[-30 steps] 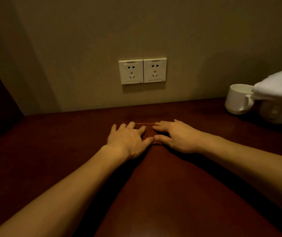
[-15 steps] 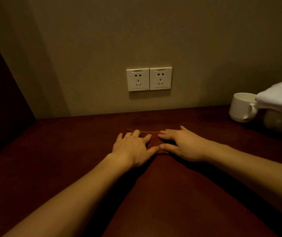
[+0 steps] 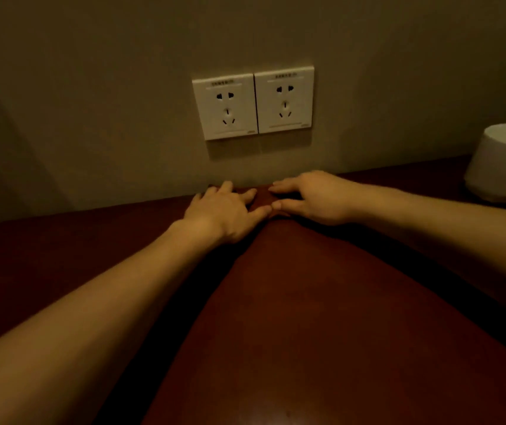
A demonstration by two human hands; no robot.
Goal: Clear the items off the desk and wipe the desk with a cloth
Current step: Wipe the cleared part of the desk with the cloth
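Head view, dim warm light. Dark red-brown desk (image 3: 307, 317) fills lower frame; its far edge meets a beige wall (image 3: 92, 87). Both bare forearms reach fwd from bottom corners and converge at the desk's far edge. L hand (image 3: 224, 214) lies palm-down, fingers spread and flat, thumb pointing twd centre; fingertips reach approx. the wall line. R hand (image 3: 313, 197) also palm-down, fingers extended and slightly apart, pointing left twd the L hand; thumb tip and L thumb tip nearly touch. Between and under the two hands sits a dark reddish cloth (image 3: 262, 197), folded small, close in colour to the desk so its outline is hard to trace; only a narrow strip shows betw. the fingers, plus a bit of edge behind the L fingertips. Both hands press down on it, neither pinches or grips it. Cloth sits at the very back of the desk, against or just beside the wall (cannot tell which), directly below two white wall sockets (image 3: 253, 102) mounted side by side, each w/ a 2-pin and a 3-pin opening. At far right, partly cut by the frame edge, a white rounded object (image 3: 503, 164) stands on the desk, well apart from the hands; too cropped to identify w/ certainty. Dark area at far left edge beyond the desk end, detail not readable.
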